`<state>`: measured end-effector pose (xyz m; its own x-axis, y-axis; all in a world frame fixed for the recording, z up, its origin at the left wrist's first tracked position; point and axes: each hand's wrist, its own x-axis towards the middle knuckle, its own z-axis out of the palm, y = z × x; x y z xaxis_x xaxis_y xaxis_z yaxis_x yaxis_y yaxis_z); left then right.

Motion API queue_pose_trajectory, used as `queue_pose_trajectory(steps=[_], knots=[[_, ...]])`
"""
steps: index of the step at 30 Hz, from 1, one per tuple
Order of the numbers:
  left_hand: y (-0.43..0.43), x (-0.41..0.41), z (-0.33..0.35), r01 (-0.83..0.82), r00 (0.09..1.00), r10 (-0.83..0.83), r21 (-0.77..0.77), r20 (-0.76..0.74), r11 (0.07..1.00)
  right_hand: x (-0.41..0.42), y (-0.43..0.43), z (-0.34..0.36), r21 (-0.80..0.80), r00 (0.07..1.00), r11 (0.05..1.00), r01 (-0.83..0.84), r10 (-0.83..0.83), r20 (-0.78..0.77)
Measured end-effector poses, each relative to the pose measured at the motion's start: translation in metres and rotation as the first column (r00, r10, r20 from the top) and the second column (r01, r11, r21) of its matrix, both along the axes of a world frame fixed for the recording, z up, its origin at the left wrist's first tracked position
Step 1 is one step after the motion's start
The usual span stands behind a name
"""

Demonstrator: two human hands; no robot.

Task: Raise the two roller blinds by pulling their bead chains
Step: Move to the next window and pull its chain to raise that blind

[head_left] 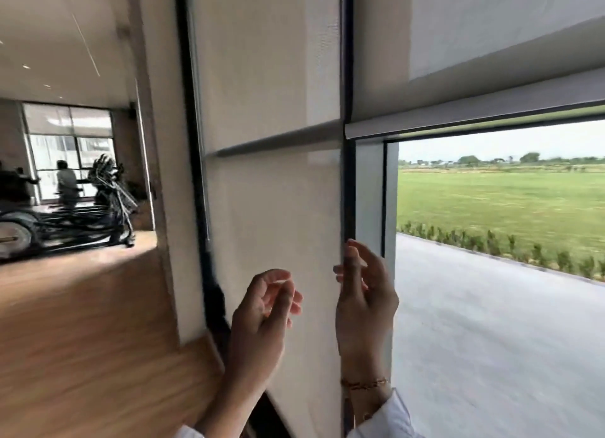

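Observation:
The left roller blind hangs down, its cream fabric covering the pane. The right roller blind is partly raised; its bottom bar sits above open glass. My left hand hovers in front of the left blind's lower part, fingers loosely curled and holding nothing. My right hand is raised at the dark vertical frame between the two blinds, its fingers spread and its fingertips at the left blind's right edge. A thin line along the left blind's left edge may be a bead chain. No chain shows in either hand.
A cream wall pillar stands left of the window. Beyond it is a wooden floor, gym machines and people far off. Through the right pane I see a paved strip, a low hedge and a green field.

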<state>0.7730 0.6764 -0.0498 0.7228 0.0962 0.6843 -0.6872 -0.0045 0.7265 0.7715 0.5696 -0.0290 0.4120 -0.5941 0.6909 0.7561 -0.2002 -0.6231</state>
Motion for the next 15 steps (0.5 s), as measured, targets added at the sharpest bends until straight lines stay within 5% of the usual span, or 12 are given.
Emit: queue_pose_trajectory(steps=[15], knots=[[0.215,0.363,0.020,-0.213,0.973,0.225,-0.186,0.045,0.959,0.389,0.210,0.001,0.100,0.906,0.904,-0.415,0.421,-0.052]])
